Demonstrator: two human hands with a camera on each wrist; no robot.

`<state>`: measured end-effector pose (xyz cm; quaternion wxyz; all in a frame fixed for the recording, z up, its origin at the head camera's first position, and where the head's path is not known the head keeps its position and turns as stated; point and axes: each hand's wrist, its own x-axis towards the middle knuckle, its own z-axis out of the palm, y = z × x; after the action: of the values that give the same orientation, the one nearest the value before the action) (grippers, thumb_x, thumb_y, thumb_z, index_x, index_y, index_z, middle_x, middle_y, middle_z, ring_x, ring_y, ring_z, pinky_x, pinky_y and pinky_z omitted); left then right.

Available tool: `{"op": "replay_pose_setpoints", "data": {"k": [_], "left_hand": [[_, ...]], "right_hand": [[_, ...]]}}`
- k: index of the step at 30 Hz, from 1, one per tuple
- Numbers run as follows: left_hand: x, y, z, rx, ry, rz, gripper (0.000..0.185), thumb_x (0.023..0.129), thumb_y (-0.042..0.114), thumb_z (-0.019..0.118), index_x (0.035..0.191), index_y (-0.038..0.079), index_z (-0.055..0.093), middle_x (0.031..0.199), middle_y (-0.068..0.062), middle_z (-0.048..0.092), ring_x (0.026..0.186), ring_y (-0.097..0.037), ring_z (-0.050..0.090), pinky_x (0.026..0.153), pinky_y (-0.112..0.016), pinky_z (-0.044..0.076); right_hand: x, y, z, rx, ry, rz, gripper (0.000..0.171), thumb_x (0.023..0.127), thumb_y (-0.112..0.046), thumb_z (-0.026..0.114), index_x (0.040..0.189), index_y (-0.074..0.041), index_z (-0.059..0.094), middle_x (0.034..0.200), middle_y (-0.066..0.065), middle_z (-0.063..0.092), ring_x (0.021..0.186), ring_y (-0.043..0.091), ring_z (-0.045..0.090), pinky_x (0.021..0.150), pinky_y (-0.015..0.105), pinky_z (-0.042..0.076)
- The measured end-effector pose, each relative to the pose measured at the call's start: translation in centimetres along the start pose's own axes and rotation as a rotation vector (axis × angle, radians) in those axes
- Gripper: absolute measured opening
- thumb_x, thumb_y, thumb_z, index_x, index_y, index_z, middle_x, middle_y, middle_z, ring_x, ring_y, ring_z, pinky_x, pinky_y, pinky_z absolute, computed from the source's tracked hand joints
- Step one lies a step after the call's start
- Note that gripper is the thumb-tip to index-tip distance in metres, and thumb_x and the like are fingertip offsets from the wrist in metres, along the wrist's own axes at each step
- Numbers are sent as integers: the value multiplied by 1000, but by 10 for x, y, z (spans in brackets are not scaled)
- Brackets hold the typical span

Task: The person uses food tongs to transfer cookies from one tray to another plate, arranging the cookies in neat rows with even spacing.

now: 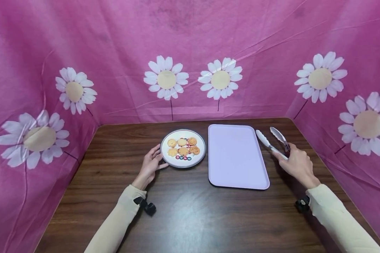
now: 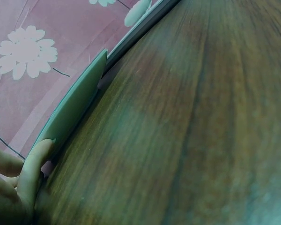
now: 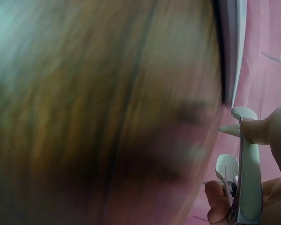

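At the left rim of a round white plate (image 1: 194,163) with a dark edge, my left hand (image 1: 151,165) holds on with spread thumb and fingers. In the left wrist view its thumb (image 2: 37,159) lies along the plate's outer side (image 2: 75,105). Several round cookies (image 1: 183,151) lie on the plate in two rows. Over at the right, my right hand (image 1: 297,165) grips metal tongs (image 1: 278,153) with white scalloped tips. The tongs' arms are spread apart with nothing between the tips. In the right wrist view, thumb and fingers wrap the tongs' handle (image 3: 249,183).
A pale lilac rectangular tray (image 1: 237,158) lies between the plate and the tongs. All of this is on a dark wooden table (image 1: 183,211). Pink cloth (image 1: 190,42) printed with white daisies surrounds the table at the back and both sides.
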<state>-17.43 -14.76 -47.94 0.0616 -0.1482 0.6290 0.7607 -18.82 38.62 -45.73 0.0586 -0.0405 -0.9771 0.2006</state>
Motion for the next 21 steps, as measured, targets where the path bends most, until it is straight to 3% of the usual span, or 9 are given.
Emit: {"op": "replay_pose_setpoints", "data": {"k": [13, 21], "left_hand": [[0, 0, 1, -3, -3, 2, 57, 108, -4, 40, 163, 4, 30, 162, -25, 38, 139, -35, 46, 75, -29, 69], [0, -1, 0, 0, 2, 4, 56, 108, -4, 40, 163, 4, 31, 162, -25, 38, 139, -35, 46, 76, -29, 69]], "right_hand": [[2, 10, -2, -18, -29, 53, 86, 97, -63, 59, 143, 9, 46, 115, 47, 60, 97, 68, 59, 53, 62, 48], [5, 8, -6, -41, -89, 55, 84, 97, -66, 56, 135, 9, 49, 113, 47, 60, 98, 69, 58, 52, 60, 48]]}}
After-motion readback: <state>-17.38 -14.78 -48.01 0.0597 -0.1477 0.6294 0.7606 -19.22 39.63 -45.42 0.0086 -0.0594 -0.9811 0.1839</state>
